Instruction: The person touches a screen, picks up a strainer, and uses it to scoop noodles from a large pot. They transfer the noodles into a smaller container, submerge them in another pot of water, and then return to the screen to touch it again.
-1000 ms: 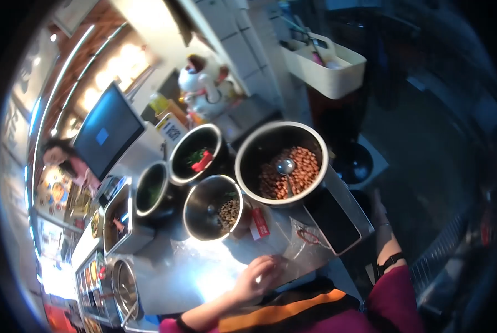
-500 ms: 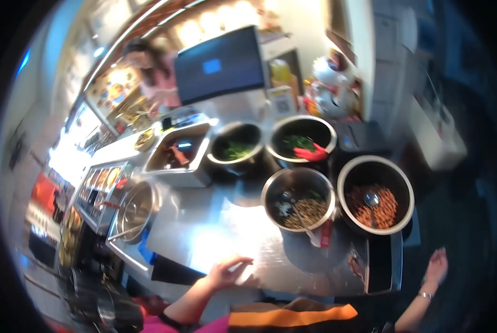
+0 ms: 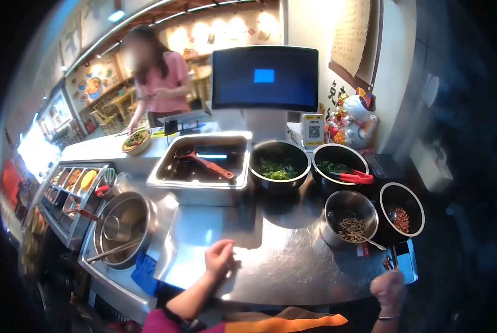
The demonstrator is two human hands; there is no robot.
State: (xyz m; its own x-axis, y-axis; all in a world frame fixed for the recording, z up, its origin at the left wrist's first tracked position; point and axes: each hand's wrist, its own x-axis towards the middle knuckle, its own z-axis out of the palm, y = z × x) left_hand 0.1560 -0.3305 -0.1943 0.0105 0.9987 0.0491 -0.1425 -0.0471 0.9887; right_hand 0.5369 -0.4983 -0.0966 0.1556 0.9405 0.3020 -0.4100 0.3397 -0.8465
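My left hand hovers over or rests on the front of the steel counter, its fingers curled with nothing visible in them. At the right front corner, my right hand is curled and slightly blurred; whatever it may hold is hidden. Just beyond it lie scissors. Closest to that hand stand a steel pot of small brown pieces with a spoon, and a dark bowl of peanuts with a spoon in it.
Along the back stand a rectangular steel tub of dark liquid with a ladle, and bowls of chopped greens, one with red-handled tongs. A large pot sits left. Behind the counter, a person reaches towards a filled bowl.
The view has swung left, so the counter's things sit further right. My left hand's fingers have curled in. My right hand has come closer to the counter's corner and closed.
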